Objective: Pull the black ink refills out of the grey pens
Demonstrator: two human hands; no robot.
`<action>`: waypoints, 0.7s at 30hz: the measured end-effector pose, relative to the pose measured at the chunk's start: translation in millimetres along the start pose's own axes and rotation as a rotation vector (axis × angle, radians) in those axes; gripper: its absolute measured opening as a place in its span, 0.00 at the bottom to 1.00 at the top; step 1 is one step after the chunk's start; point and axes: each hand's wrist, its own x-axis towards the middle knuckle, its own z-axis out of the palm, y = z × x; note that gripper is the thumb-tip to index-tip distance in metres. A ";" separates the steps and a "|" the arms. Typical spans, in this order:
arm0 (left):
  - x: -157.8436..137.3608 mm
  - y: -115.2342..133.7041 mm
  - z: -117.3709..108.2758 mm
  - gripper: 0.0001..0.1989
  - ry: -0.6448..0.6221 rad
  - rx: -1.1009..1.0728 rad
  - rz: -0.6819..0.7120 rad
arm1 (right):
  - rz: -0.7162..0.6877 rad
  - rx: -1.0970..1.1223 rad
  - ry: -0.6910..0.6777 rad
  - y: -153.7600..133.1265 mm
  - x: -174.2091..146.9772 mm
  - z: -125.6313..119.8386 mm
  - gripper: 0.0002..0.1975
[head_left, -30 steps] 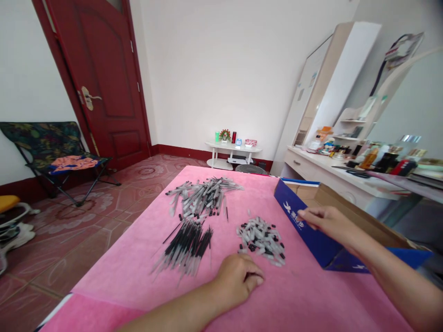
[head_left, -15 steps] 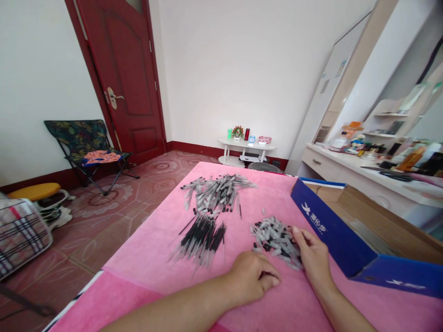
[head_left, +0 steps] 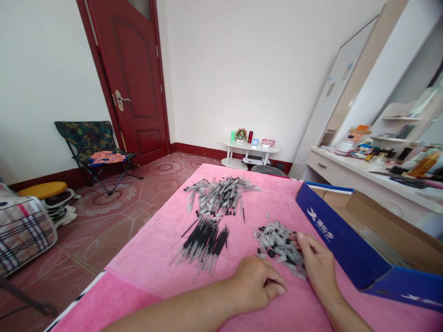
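The pink cloth (head_left: 141,253) carries everything, with the blue box (head_left: 334,242) at its right. Your left hand (head_left: 259,282) stays curled on the cloth near the caps; whether it holds anything is hidden. Your right hand (head_left: 320,263) has come from beside the box to the cap pile (head_left: 277,242), putting caps within reach. The pile lies just left of those bent fingers, its edge at their tips; I cannot tell whether they grip one.
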 end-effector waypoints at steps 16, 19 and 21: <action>9.5 -8.6 -4.8 0.12 0.013 0.024 0.011 | -0.048 0.005 -0.015 6.6 10.8 6.6 0.14; 9.7 -10.1 -4.8 0.11 0.017 0.016 0.005 | -0.041 0.012 -0.004 8.6 11.3 7.5 0.14; 9.3 -10.7 -4.4 0.11 0.012 0.010 -0.003 | -0.037 0.014 -0.008 9.4 10.8 8.0 0.14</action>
